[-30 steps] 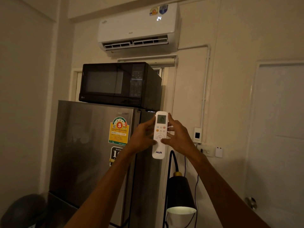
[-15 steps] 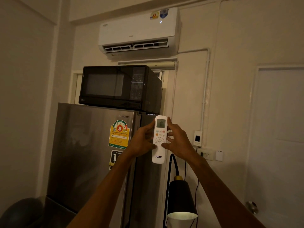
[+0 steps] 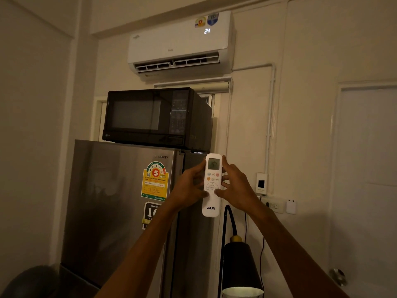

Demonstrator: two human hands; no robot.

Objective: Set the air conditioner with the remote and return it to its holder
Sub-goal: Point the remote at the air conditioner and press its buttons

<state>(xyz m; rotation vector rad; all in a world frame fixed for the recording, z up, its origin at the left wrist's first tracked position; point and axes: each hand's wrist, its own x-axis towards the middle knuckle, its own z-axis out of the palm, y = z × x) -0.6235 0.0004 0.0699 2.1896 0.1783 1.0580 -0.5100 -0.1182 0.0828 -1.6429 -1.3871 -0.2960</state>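
I hold a white AUX remote (image 3: pixel 211 203) upright at arm's length with both hands. My left hand (image 3: pixel 189 188) grips its left edge, thumb at the lower edge of the round pad. My right hand (image 3: pixel 236 188) grips the right edge, its thumb on the round pad. The remote's small screen is lit and faces me. High on the wall hangs the white air conditioner (image 3: pixel 178 46), its flap open and its display reading 24. A small white wall box with a dark window (image 3: pixel 261 183) is fixed to the right of the remote; whether it is the holder I cannot tell.
A black microwave (image 3: pixel 156 119) sits on a steel fridge (image 3: pixel 116 203) at left. A black lamp (image 3: pixel 241 267) with its cable stands below my hands. A wall socket (image 3: pixel 274 204) and a white door with a knob (image 3: pixel 338 276) are at right.
The view has tilted up a little, so everything sits lower in frame. The air conditioner display reads 24 again after showing only part of a digit. Both hands keep their hold on the remote.
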